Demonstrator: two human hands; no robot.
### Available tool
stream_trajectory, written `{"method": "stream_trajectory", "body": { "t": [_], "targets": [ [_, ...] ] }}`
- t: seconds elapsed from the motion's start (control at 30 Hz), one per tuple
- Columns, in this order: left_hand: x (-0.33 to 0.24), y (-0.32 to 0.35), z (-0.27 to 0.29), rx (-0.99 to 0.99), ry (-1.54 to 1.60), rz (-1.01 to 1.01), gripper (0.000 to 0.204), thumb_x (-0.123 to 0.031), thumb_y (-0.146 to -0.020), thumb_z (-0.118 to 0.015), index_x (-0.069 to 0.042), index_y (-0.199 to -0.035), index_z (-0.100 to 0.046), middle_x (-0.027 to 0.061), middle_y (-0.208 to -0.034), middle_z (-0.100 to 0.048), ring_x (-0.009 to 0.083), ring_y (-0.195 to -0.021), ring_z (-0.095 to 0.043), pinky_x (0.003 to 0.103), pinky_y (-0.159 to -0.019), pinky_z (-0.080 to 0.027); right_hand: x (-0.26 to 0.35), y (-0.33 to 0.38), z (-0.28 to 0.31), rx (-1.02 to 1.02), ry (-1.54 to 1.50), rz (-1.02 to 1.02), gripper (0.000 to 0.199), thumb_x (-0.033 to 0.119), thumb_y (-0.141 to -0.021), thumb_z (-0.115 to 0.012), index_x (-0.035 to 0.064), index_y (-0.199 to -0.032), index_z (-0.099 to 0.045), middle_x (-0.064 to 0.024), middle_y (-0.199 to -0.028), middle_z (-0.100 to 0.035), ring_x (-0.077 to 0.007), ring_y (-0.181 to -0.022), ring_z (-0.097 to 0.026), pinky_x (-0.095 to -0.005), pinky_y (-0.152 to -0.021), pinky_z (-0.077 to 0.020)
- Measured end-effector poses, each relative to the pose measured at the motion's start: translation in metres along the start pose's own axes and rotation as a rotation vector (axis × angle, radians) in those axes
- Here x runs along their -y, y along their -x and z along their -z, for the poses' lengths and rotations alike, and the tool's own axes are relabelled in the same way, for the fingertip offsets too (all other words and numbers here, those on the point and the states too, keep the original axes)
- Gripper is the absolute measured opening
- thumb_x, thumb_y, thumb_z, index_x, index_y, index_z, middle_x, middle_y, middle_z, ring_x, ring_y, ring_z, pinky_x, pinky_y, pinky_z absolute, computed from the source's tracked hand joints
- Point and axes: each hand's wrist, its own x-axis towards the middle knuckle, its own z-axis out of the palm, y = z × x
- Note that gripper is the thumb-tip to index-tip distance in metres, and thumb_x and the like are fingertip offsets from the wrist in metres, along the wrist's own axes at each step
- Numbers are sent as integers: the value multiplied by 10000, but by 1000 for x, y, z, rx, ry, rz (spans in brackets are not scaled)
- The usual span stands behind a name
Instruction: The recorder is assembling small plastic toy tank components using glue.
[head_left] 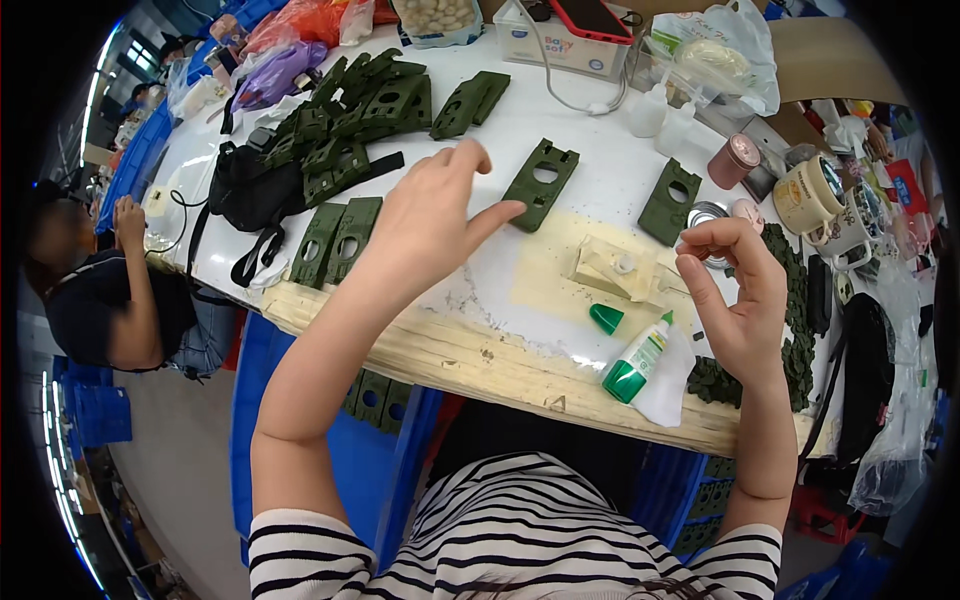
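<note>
My left hand (432, 215) hovers over the table with its fingers apart and nothing visible in it. Its thumb tip is beside a dark green plate (534, 208) with a round hole. My right hand (745, 295) is raised at the right, fingers curled, with the thumb and index tips close together; anything between them is too small to make out. Left of it sits a block wrapped in cream tape (607, 270). A second green plate (662, 207) lies beyond that hand, by a round metal dish (708, 212). Nearer me are a green-and-white glue bottle (638, 362) and a green cap (606, 318).
Green parts are heaped (395, 105) at the far left beside a black bag (250, 190). Small dark green pieces (797, 345) lie at the right. Mugs (808, 192) and a pink tin (735, 160) stand behind. Blue bins (335, 470) sit below the edge. A seated person (120, 300) is at left.
</note>
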Motion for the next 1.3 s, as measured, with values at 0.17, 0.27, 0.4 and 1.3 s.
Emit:
{"method": "stream_trajectory", "body": {
  "t": [0.17, 0.27, 0.4, 1.3],
  "targets": [
    [-24, -42, -25, 237, -31, 66, 495, -364, -780, -747, -9, -997, -480, 172, -960, -604, 346, -895, -603, 421, -772, -485, 9, -2, -1, -17, 262, 376, 200, 12, -701, -750, 12, -830, -597, -97, -759, -594, -258, -675, -595, -317, -611, -480],
    [-25, -50, -34, 273, -49, 77, 470, -294, -758, -757, -3, -997, -476, 158, -985, -603, 336, -928, -605, 416, -798, -487, 14, 5, -9, 50, 301, 568, 257, 68, -636, -783, 56, -799, -585, -60, -763, -577, -231, -653, -576, -334, -572, -473],
    [-25, -51, -20, 239, -45, 101, 401, -185, -738, -738, -34, -985, -460, 151, -945, -593, 348, -908, -594, 419, -763, -477, 8, 7, -13, 100, 338, 608, 258, 102, -641, -779, 63, -829, -607, -57, -799, -583, -229, -669, -583, -334, -587, -488],
    [-63, -16, -31, 346, 1983, -88, 746, -121, -781, -772, -51, -1384, -337, 198, -1394, -438, 289, -1246, -497, 466, -1046, -429, 21, -5, -6, -198, 328, 322, 531, 307, -669, -819, 29, -1067, -604, -83, -891, -596, -280, -839, -553, -391, -783, -457]
  ]
}}
